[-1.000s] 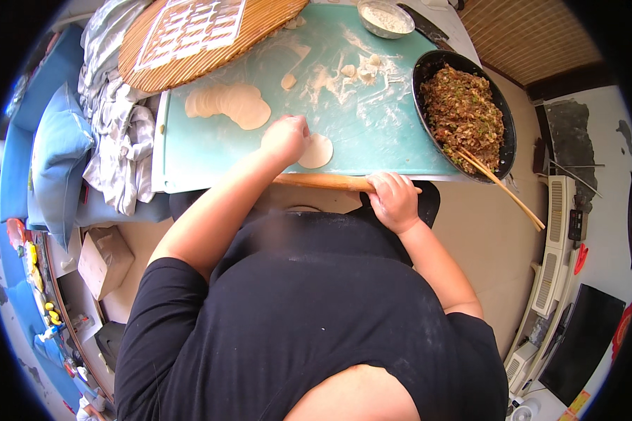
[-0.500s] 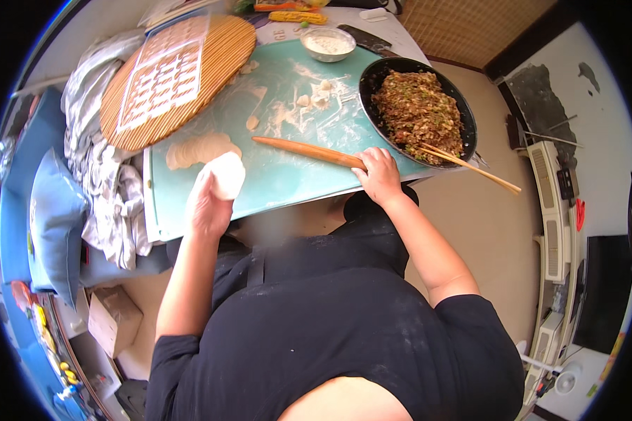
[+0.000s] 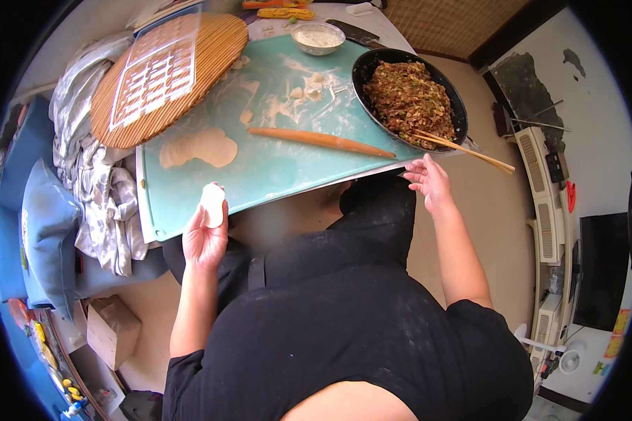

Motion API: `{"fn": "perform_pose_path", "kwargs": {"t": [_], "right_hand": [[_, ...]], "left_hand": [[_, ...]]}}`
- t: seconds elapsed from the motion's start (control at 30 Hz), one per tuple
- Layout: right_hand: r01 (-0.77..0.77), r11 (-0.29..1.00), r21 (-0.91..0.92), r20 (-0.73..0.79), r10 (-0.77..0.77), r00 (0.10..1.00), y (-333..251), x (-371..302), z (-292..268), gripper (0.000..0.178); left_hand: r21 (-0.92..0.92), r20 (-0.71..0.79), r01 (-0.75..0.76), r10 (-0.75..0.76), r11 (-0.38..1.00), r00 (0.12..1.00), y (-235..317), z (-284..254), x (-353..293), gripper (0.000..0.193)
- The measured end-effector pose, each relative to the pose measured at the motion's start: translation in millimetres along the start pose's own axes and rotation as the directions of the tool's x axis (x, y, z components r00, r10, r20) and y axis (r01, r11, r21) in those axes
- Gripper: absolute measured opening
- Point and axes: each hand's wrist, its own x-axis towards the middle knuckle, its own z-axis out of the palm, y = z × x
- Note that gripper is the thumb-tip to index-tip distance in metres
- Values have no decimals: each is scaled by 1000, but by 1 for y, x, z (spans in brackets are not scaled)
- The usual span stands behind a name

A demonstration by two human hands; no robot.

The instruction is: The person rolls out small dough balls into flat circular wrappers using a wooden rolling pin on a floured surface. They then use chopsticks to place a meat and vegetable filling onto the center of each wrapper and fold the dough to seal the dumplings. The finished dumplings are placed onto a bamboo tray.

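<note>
My left hand (image 3: 206,238) holds a thin white dough wrapper (image 3: 212,205) between thumb and fingers, off the mat's near left edge. My right hand (image 3: 430,184) is empty, fingers apart, just in front of the pan (image 3: 359,77) and near the chopsticks (image 3: 463,149). A wooden rolling pin (image 3: 319,140) lies untouched on the floury green mat (image 3: 281,182). Overlapping rolled wrappers (image 3: 198,149) rest at the mat's left. Minced filling (image 3: 411,98) is heaped in the dark pan, with the chopsticks leaning out over its rim. Small dough pieces (image 3: 297,92) sit farther back.
A round reed tray (image 3: 221,52) with a white plastic mould sheet (image 3: 154,77) overhangs the mat's back left. Behind the mat stand a bowl of flour (image 3: 318,38), a cleaver (image 3: 354,31) and corn (image 3: 286,13). Crumpled grey cloth (image 3: 109,203) hangs left.
My right hand has let go of the rolling pin and moved right, toward the chopsticks. My left hand has drawn the wrapper back toward me, away from the other wrappers.
</note>
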Motion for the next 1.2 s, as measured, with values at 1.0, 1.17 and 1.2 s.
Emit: {"fn": "perform_pose_path", "kwargs": {"t": [1.0, 1.17, 1.2], "right_hand": [[276, 597, -753, 621, 784, -1, 213, 59, 169, 57], [327, 661, -675, 707, 707, 32, 197, 52, 156, 49], [357, 645, -676, 707, 705, 66, 188, 52, 152, 48]], "left_hand": [[251, -215, -192, 248, 949, 945, 22, 15, 11, 45], [220, -267, -101, 160, 970, 950, -3, 54, 56, 44], [219, -259, -89, 146, 972, 955, -7, 60, 61, 43]]}}
